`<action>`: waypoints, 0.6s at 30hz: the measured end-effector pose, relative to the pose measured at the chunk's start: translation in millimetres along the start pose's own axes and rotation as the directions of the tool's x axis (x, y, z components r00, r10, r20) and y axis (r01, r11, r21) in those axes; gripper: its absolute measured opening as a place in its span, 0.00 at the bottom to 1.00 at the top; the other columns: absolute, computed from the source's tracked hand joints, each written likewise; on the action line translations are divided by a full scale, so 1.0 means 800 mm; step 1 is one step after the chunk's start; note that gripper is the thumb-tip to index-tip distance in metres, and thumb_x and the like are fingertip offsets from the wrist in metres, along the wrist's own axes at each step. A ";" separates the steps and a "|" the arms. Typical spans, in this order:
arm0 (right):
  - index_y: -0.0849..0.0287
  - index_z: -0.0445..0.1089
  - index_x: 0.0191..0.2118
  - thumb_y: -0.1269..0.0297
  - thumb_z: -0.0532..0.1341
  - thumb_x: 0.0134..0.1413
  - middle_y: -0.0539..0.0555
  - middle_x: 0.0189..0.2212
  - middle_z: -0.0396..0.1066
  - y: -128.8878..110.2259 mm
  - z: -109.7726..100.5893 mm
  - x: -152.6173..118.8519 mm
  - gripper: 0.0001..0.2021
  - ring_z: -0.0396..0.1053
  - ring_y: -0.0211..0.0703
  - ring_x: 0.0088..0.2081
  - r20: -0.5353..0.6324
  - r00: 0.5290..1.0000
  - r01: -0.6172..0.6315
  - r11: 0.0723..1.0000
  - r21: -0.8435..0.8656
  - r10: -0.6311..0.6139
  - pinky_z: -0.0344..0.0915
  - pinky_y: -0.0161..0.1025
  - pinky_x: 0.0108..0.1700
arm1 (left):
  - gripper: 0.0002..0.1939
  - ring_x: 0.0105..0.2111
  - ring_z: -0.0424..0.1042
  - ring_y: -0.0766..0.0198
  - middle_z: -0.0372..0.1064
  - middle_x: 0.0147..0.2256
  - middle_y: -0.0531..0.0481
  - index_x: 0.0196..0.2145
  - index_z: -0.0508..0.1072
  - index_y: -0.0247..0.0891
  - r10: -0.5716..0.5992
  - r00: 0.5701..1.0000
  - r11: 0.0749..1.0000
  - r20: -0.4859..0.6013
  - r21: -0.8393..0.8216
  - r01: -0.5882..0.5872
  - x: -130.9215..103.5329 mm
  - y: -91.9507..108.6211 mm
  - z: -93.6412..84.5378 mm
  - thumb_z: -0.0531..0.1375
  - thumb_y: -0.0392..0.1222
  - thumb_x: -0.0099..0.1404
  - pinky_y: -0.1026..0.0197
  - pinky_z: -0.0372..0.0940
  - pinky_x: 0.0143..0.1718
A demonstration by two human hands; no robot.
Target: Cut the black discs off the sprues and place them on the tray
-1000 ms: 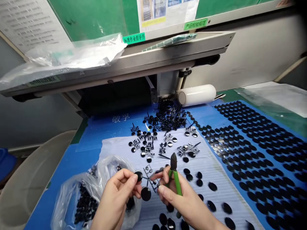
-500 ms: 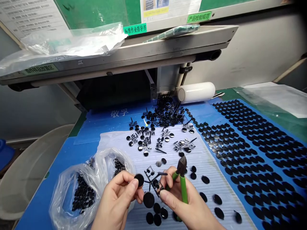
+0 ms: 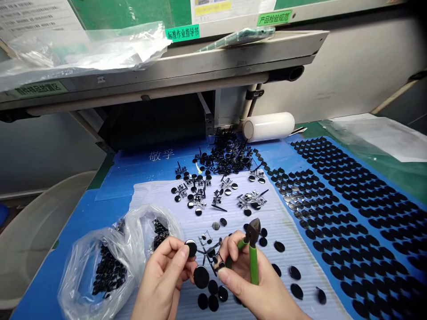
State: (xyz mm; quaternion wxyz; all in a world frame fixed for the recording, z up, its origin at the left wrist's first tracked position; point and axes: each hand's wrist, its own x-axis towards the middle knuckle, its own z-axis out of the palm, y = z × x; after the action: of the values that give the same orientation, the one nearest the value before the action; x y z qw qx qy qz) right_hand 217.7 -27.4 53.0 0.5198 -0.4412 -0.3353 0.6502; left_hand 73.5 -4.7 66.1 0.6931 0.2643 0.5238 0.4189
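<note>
black plastic sprue (image 3: 209,255) with round discs is held between the two hands, above the near part of the white ribbed sheet (image 3: 277,218), well short of its far edge. the left hand (image 3: 165,273) is closed on its left side: thumb and forefinger pinch the upper disc (image 3: 191,248), and a second disc (image 3: 201,277) shows just beside the other fingertips, toward the sheet's near edge. the right hand (image 3: 245,271) has two holds: thumb and forefinger appear to pinch the sprue's right end among its small parts, and the other fingers and palm grip green-handled side cutters (image 3: 254,260). the cutters' head points toward the sheet's far edge, right of the sprue and apart from it, so the blades face no runner; the left hand is nearer the discs. the runners branch crosswise, the longest line seeming to go from hand to hand. whether the blades meet, i cannot tell. loose black discs (image 3: 212,288) lie on the sheet below, and clear plastic bags (image 3: 135,249) stand by its left edge.
</note>
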 end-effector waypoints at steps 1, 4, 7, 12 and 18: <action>0.55 0.54 0.26 0.60 0.63 0.43 0.46 0.27 0.58 0.001 0.000 0.000 0.14 0.56 0.35 0.28 0.003 1.000 -0.002 1.000 0.008 0.002 0.55 0.32 0.30 | 0.08 0.21 0.62 0.70 0.63 0.19 0.54 0.22 0.65 0.38 -0.003 1.000 1.000 -0.004 -0.007 0.002 0.000 -0.001 0.000 0.59 0.42 0.54 0.69 0.58 0.24; 0.56 0.54 0.27 0.63 0.63 0.43 0.46 0.27 0.58 0.003 -0.002 0.000 0.14 0.57 0.35 0.29 0.006 1.000 0.002 1.000 0.012 -0.002 0.56 0.33 0.31 | 0.08 0.22 0.62 0.70 0.64 0.19 0.54 0.22 0.65 0.38 -0.002 1.000 1.000 -0.017 -0.014 0.002 0.000 -0.003 0.001 0.59 0.43 0.54 0.69 0.58 0.23; 0.55 0.53 0.27 0.64 0.62 0.45 0.47 0.27 0.58 0.003 -0.002 0.000 0.13 0.57 0.35 0.29 0.020 1.000 0.013 1.000 -0.019 -0.012 0.56 0.33 0.31 | 0.09 0.22 0.62 0.70 0.63 0.20 0.55 0.23 0.65 0.38 0.010 0.999 1.000 -0.036 -0.008 -0.010 0.000 -0.005 0.001 0.60 0.44 0.53 0.69 0.58 0.23; 0.55 0.53 0.27 0.63 0.62 0.45 0.47 0.26 0.57 0.008 0.001 -0.001 0.13 0.57 0.37 0.30 0.017 0.999 0.048 0.995 -0.089 -0.046 0.57 0.34 0.32 | 0.10 0.17 0.62 0.70 0.60 0.18 0.58 0.27 0.63 0.40 0.069 0.994 0.993 -0.088 0.102 -0.060 0.002 -0.016 0.006 0.57 0.49 0.55 0.68 0.58 0.17; 0.55 0.53 0.25 0.61 0.62 0.44 0.46 0.25 0.57 0.013 0.007 -0.003 0.14 0.58 0.36 0.28 -0.055 0.995 0.083 0.994 -0.069 -0.087 0.57 0.34 0.30 | 0.11 0.09 0.57 0.73 0.56 0.16 0.62 0.29 0.59 0.43 0.146 0.979 0.982 -0.144 0.144 -0.125 0.004 -0.026 0.020 0.53 0.52 0.57 0.70 0.51 0.10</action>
State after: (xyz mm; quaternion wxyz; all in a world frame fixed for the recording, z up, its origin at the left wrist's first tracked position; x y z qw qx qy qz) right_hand 208.6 -32.3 46.4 0.5414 -0.4622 -0.3601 0.6030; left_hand 95.2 -11.2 52.4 0.6008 0.3125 0.5835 0.4483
